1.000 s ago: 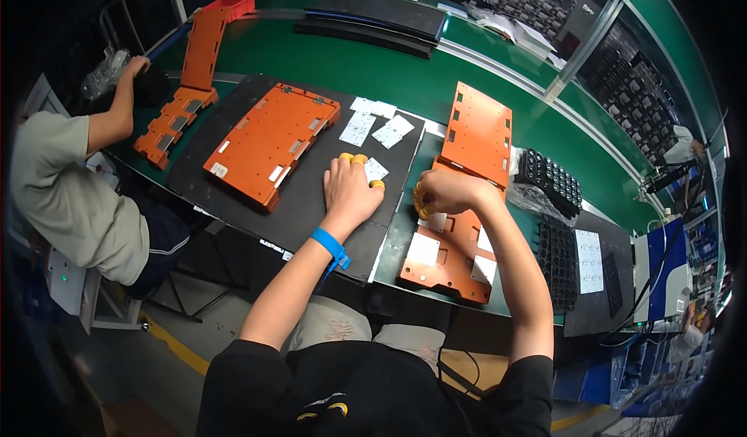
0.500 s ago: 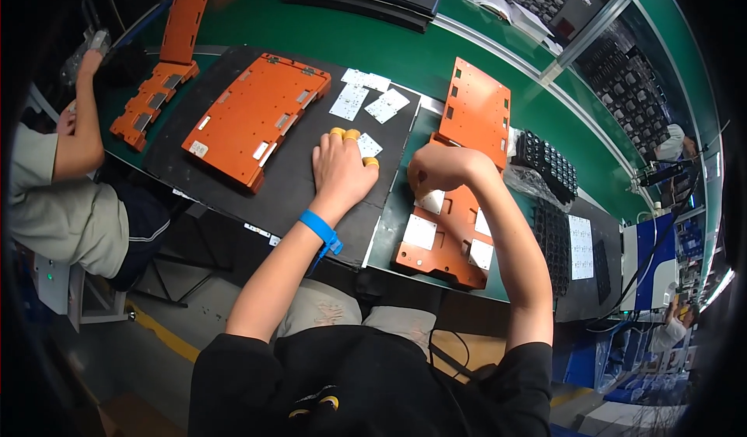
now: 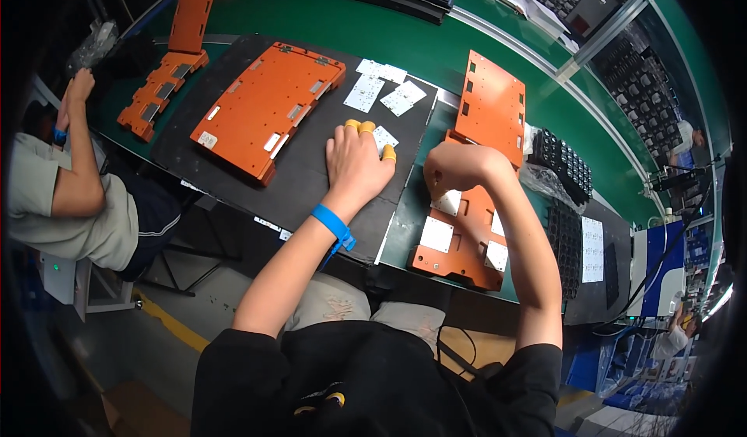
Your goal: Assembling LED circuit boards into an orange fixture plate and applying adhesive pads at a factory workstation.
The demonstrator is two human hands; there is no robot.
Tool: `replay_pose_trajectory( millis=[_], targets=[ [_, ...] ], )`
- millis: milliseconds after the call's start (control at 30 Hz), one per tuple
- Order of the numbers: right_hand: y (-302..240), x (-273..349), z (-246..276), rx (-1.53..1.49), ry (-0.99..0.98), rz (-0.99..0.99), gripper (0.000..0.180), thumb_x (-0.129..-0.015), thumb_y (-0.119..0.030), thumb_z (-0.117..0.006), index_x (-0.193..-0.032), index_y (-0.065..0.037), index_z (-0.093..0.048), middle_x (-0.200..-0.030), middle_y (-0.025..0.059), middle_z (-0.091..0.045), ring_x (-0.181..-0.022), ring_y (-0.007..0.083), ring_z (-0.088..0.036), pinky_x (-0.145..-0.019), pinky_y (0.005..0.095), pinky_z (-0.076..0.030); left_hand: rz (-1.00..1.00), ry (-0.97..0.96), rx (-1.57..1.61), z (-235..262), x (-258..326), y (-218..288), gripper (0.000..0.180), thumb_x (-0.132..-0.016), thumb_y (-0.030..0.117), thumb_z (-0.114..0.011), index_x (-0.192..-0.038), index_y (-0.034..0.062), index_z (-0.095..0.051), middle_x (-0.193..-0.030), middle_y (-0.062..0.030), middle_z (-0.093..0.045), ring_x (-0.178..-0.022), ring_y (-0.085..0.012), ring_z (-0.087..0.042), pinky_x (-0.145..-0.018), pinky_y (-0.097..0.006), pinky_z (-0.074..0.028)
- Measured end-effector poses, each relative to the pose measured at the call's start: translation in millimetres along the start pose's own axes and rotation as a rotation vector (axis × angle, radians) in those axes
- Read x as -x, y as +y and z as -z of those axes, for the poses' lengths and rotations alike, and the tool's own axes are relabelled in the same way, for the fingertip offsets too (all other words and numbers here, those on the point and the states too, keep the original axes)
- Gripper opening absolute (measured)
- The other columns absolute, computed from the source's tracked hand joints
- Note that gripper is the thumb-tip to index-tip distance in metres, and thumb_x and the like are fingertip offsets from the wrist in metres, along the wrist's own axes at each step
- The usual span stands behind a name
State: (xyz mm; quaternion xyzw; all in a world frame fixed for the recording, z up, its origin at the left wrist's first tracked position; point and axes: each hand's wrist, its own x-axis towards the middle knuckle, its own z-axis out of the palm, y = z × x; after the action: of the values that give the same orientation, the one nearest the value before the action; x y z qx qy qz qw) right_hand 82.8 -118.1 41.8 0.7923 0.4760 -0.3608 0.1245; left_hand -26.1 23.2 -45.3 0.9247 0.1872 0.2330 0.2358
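Note:
Yellow finger cots cover several fingertips of my left hand (image 3: 358, 163), which rests on the black mat. Its thumb and index finger are apart, at the edges of a small white circuit board (image 3: 384, 136) that lies partly hidden by them. My right hand (image 3: 461, 166) is bent down and curled above an orange fixture (image 3: 461, 244). Its fingertips, and whatever they hold, are hidden. Just below it a white board (image 3: 447, 202) shows in part. Another white board (image 3: 436, 235) sits in the fixture's near left recess, and one more (image 3: 496, 256) at the near right.
The fixture's orange lid (image 3: 492, 106) stands raised behind. Several white boards (image 3: 363, 93) lie beyond my left hand. Left is a closed orange fixture (image 3: 268, 110); right are black trays (image 3: 562, 164) and a white panel (image 3: 592, 249). A co-worker (image 3: 70, 188) sits far left.
The whole view has shifted slightly. My hands keep their places at the board and over the fixture. The co-worker's hand has come down from the clear bag, towards their other hand.

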Motion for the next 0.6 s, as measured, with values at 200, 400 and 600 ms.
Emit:
replay_pose_trajectory(
  millis=[200,400,600],
  targets=[
    [7.6,-1.1,-0.5,0.004,-0.022,0.069,0.028,-0.073,-0.024,-0.081,-0.094,-0.007,-0.074,-0.087,0.0088,-0.071,-0.079,0.0245,-0.066,-0.067,0.0340,-0.050,-0.023,0.017,0.002,-4.0,0.6,0.5,0.045,-0.080,0.026,-0.067,-0.113,-0.0048,-0.061,-0.111,-0.0169,-0.057,-0.107,-0.0309,-0.050,-0.091,-0.041,-0.039],
    [-6.8,-1.7,0.6,0.126,-0.019,0.024,0.033,-0.072,-0.026,-0.082,-0.096,-0.006,-0.073,-0.087,0.0108,-0.070,-0.080,0.0268,-0.066,-0.067,0.0362,-0.051,-0.023,0.024,0.003,-2.7,1.0,-2.4,0.045,-0.080,0.027,-0.067,-0.111,-0.0056,-0.062,-0.109,-0.0165,-0.057,-0.106,-0.0305,-0.050,-0.091,-0.041,-0.039],
    [-3.4,-1.6,-3.1,0.116,-0.017,0.025,0.027,-0.073,-0.021,-0.082,-0.094,-0.007,-0.074,-0.087,0.0104,-0.070,-0.081,0.0267,-0.066,-0.067,0.0358,-0.051,-0.043,0.054,0.018,-5.7,0.5,-4.4,0.043,-0.080,0.025,-0.067,-0.110,-0.0057,-0.062,-0.109,-0.0170,-0.057,-0.106,-0.0309,-0.050,-0.091,-0.041,-0.039]
  ],
)
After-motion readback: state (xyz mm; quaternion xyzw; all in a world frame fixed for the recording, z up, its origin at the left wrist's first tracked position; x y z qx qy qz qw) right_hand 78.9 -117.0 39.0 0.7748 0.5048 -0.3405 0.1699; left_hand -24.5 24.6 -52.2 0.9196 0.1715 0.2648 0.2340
